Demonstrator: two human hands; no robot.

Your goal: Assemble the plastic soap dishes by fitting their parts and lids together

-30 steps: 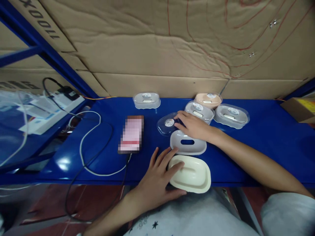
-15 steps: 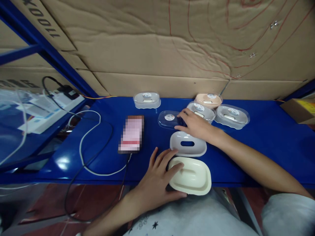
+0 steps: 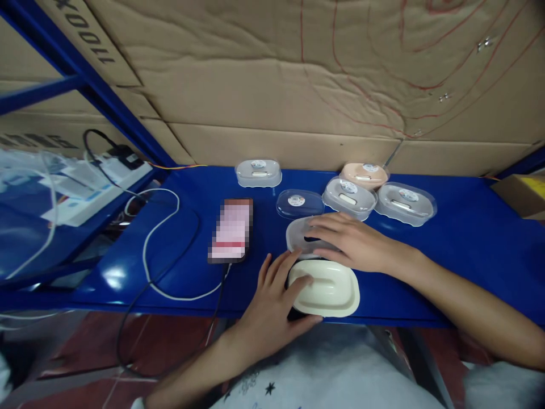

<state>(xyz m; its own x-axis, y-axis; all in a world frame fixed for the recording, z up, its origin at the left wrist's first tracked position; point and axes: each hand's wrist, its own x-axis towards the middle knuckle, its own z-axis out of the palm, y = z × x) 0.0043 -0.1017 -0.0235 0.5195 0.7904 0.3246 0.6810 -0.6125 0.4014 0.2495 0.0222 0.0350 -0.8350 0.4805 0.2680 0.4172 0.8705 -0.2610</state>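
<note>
My left hand (image 3: 275,298) is spread at the left side of a cream oval dish (image 3: 334,289). Its index finger reaches inside the dish, and the thumb extends along the near edge. Just beyond lies a pale grey oval piece (image 3: 296,233) with a slot in its middle. Over the right part of that piece, my right hand (image 3: 360,241) has its fingers stretched out, hiding some of it. A middle fingertip of my left hand is at the grey piece's near edge. Behind it a clear oval lid (image 3: 309,203) with a round sticker lies flat on the blue table (image 3: 464,244).
Several lidded oval boxes stand at the back: a grey one (image 3: 258,173), a peach one (image 3: 361,175) and two more greyish ones (image 3: 404,204). A phone (image 3: 232,230) with a cable (image 3: 147,250) lies left. A power strip (image 3: 85,199) and a cardboard box (image 3: 519,196) flank the table.
My right hand has left the clear lid and come nearer, over the grey piece. The grey piece and the cream dish have shifted slightly away and left. My left hand stays at the dish.
</note>
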